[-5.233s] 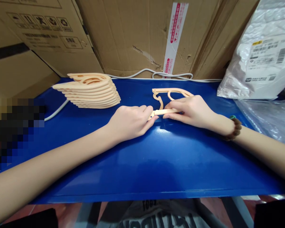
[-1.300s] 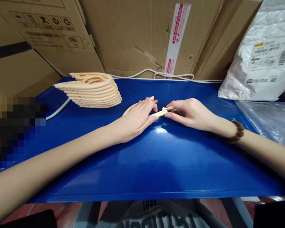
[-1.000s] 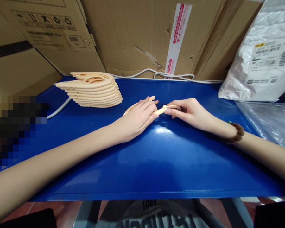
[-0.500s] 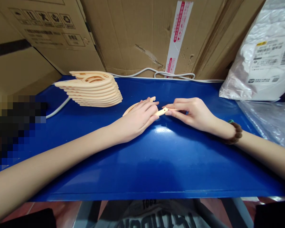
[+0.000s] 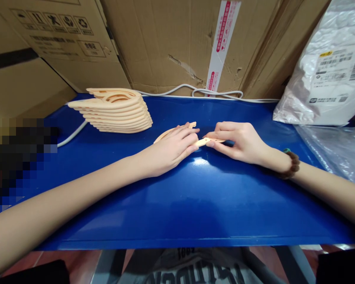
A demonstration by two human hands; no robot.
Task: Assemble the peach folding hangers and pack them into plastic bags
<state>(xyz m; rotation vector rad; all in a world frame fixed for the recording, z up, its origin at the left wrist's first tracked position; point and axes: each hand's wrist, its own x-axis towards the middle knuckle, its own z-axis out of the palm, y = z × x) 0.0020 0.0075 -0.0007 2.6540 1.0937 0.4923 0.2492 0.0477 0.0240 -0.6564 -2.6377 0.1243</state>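
A cream-coloured curved plastic piece [image 5: 166, 133] lies on the blue table, mostly covered by my left hand [image 5: 173, 150], which is closed over it. One narrow end sticks out at the right of that hand. There it meets a small flat cream piece [image 5: 217, 140], pinched between the thumb and fingers of my right hand [image 5: 241, 142]. A small round hole or pin shows where the two meet. Behind and to the left stands a stack of similar cream pieces [image 5: 118, 112].
Cardboard boxes [image 5: 165, 43] line the back of the blue table [image 5: 165, 213]. A white cable [image 5: 171, 93] runs along their base. A white plastic parcel [image 5: 322, 79] and a clear bag [image 5: 337, 150] are at the right. The far left is pixelated.
The small piece in my right hand has turned, so more of its flat face shows. The joined end has dropped slightly toward me. Both hands keep their hold.
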